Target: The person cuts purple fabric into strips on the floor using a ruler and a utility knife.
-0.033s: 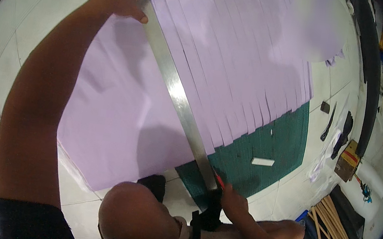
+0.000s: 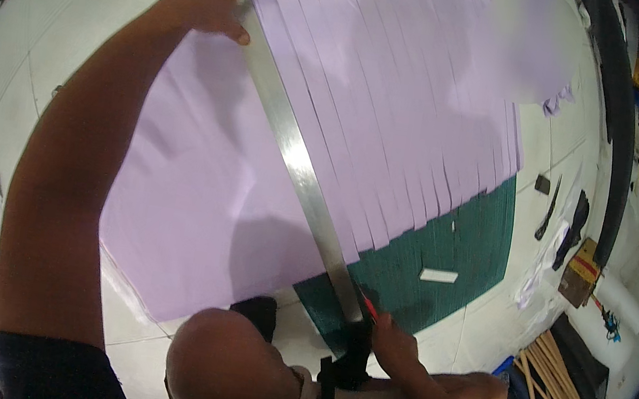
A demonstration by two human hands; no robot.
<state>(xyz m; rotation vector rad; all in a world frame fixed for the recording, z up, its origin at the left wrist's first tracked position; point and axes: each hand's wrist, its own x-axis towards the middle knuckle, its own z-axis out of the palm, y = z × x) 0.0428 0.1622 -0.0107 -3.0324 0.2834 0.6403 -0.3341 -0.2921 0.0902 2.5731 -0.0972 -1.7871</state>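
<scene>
A long steel ruler lies slantwise across a lavender sheet. Near its far end, my left hand is spread over the metal, fingers apart and pressing down. To the right of the ruler, the lavender material is slit into several long strips. My right hand is closed around a slim red cutter, held beside the ruler's near end. The cutter's tip is too small to make out. A dark green cutting mat shows under the sheet's near edge.
A small white block rests on the mat. Black scissor-like pieces and a brown box lie on the tiled floor at right. Wooden sticks are piled at lower right. My bent knee is close to the sheet's near edge.
</scene>
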